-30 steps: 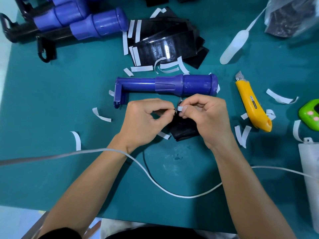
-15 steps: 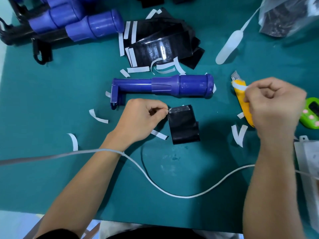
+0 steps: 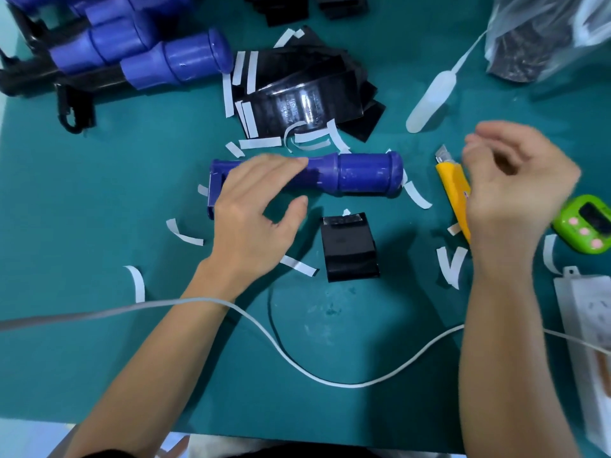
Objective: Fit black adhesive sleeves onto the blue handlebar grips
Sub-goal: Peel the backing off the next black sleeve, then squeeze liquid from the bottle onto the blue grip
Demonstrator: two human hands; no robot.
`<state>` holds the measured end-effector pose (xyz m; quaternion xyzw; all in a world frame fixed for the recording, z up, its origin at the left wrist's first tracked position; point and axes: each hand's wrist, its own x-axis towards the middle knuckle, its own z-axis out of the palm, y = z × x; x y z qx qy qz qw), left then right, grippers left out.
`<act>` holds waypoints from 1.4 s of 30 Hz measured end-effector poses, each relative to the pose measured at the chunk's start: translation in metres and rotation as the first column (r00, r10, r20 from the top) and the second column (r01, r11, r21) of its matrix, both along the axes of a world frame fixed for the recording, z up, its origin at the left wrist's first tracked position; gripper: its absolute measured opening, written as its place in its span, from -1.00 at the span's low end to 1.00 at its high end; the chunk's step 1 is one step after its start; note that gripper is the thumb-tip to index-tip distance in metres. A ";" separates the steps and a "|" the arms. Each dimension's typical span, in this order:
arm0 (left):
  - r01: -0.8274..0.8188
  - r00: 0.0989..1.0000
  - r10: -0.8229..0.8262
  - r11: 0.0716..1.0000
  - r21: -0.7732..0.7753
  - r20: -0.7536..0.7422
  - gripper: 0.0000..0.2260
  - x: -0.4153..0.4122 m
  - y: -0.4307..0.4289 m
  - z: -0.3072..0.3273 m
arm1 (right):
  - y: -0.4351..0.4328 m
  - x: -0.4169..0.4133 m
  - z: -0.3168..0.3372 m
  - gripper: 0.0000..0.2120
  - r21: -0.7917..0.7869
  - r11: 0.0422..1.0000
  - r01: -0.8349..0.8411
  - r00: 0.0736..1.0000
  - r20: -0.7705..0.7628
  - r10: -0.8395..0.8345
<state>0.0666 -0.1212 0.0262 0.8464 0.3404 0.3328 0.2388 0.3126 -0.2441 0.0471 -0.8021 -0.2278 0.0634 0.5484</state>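
Sleeve [image 3: 349, 247] lies flat on the counter [image 3: 99, 209] just below the grip [image 3: 360, 173], its grey top edge, apparently bared adhesive, turned toward the grip ready for wrapping. Left hand [image 3: 258, 219] reaches over the grip's thin end, fingers straight and thumb spread, probably to steady or lift it. Right hand [image 3: 515, 193], blurred, hovers loosely open above the knife [image 3: 451, 180], with nothing visible in it.

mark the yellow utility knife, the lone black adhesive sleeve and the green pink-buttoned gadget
yellow utility knife [image 3: 453, 190]: head view, yellow body
lone black adhesive sleeve [image 3: 350, 251]: head view, middle
green pink-buttoned gadget [image 3: 582, 226]: head view, front face
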 end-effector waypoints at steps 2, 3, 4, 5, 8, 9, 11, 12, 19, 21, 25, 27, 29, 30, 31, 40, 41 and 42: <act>0.055 0.995 -0.055 0.998 -0.007 -0.079 -0.58 0.008 0.007 0.003 | 0.020 0.011 -0.001 -0.50 -0.092 0.992 -0.085 0.994 -0.071 0.079; 0.079 0.988 -0.082 0.996 -0.032 -0.134 -0.53 0.012 0.010 0.004 | 0.030 0.017 -0.003 -0.36 -0.151 0.979 -0.138 0.987 -0.103 0.124; 0.098 0.975 -0.109 0.993 -0.064 -0.195 -0.48 0.016 0.012 0.005 | 0.041 0.022 -0.004 -0.28 -0.204 0.961 -0.189 0.978 -0.127 0.165; 0.115 0.958 -0.135 0.989 -0.092 -0.255 -0.44 0.019 0.014 0.005 | 0.049 0.027 -0.006 -0.28 -0.257 0.939 -0.227 0.971 -0.131 0.198; 0.151 0.912 -0.180 0.983 -0.106 -0.368 -0.40 0.025 0.022 0.001 | 0.065 0.034 -0.009 -0.64 -0.380 0.886 -0.264 0.964 -0.067 0.258; 0.156 0.909 -0.180 0.983 -0.095 -0.376 -0.42 0.027 0.025 -0.001 | 0.066 0.035 -0.008 -0.68 -0.375 0.890 -0.259 0.965 -0.063 0.254; 0.167 0.911 -0.184 0.983 -0.079 -0.370 -0.47 0.028 0.028 -0.005 | 0.060 0.032 -0.005 -0.65 -0.261 0.937 -0.231 0.973 -0.081 0.217; 0.171 0.914 -0.185 0.983 -0.070 -0.360 -0.49 0.028 0.029 -0.007 | 0.054 0.028 -0.002 -0.63 -0.164 0.965 -0.204 0.978 -0.088 0.191; 0.192 0.921 -0.167 0.981 0.038 -0.353 -0.53 0.025 0.032 -0.020 | -0.008 -0.032 -0.007 -0.62 0.137 0.978 -0.160 0.950 -0.248 0.190; 0.177 0.927 -0.145 0.982 0.063 -0.346 -0.53 0.026 0.034 -0.023 | -0.012 -0.039 -0.011 -0.64 0.177 0.960 -0.216 0.912 -0.315 0.264; 0.147 0.939 -0.103 0.983 0.112 -0.329 -0.49 0.029 0.030 -0.025 | -0.011 -0.043 -0.013 -0.52 0.247 0.953 -0.173 0.857 -0.439 0.269; 0.149 0.940 -0.099 0.980 0.132 -0.326 -0.47 0.030 0.030 -0.026 | -0.011 -0.043 -0.011 -0.55 0.281 0.953 -0.117 0.819 -0.515 0.252; 0.158 0.939 -0.106 0.978 0.137 -0.328 -0.44 0.031 0.031 -0.026 | -0.014 -0.041 -0.009 -0.61 0.309 0.947 -0.092 0.778 -0.571 0.262; 0.155 0.939 -0.105 0.979 0.130 -0.328 -0.41 0.031 0.031 -0.027 | -0.016 -0.039 -0.007 -0.64 0.341 0.937 -0.080 0.749 -0.600 0.282; 0.142 0.943 -0.100 0.983 0.112 -0.319 -0.38 0.031 0.030 -0.027 | -0.019 -0.038 -0.006 -0.68 0.382 0.921 -0.072 0.710 -0.629 0.316; 0.118 0.964 -0.092 0.989 0.092 -0.248 -0.58 0.031 0.029 -0.028 | -0.023 -0.035 -0.005 -0.77 0.502 0.865 0.002 0.501 -0.749 0.433; 0.118 0.964 -0.092 0.989 0.092 -0.248 -0.58 0.031 0.029 -0.028 | -0.023 -0.036 -0.004 -0.75 0.545 0.838 0.026 0.453 -0.754 0.476; 0.119 0.965 -0.093 0.988 0.095 -0.247 -0.58 0.031 0.029 -0.028 | -0.023 -0.036 -0.003 -0.69 0.576 0.815 0.063 0.402 -0.762 0.508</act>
